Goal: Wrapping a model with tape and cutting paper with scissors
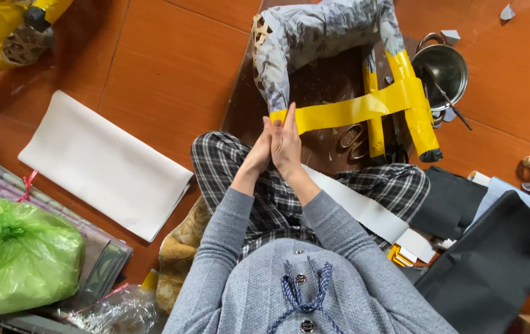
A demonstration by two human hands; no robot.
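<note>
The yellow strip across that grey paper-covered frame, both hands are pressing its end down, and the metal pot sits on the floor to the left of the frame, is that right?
Not quite. The head view shows the left hand and right hand together at the end of the yellow strip on the grey paper-covered frame, as you say, but the metal pot sits to the right of the frame, not the left.

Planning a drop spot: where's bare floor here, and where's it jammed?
Free: floor between the white sheet and the grey paper-covered frame; also the strip right of the steel pot. Crowded: right side with dark sheets, lower left around the green bag. Both hands press the yellow strip.
</note>
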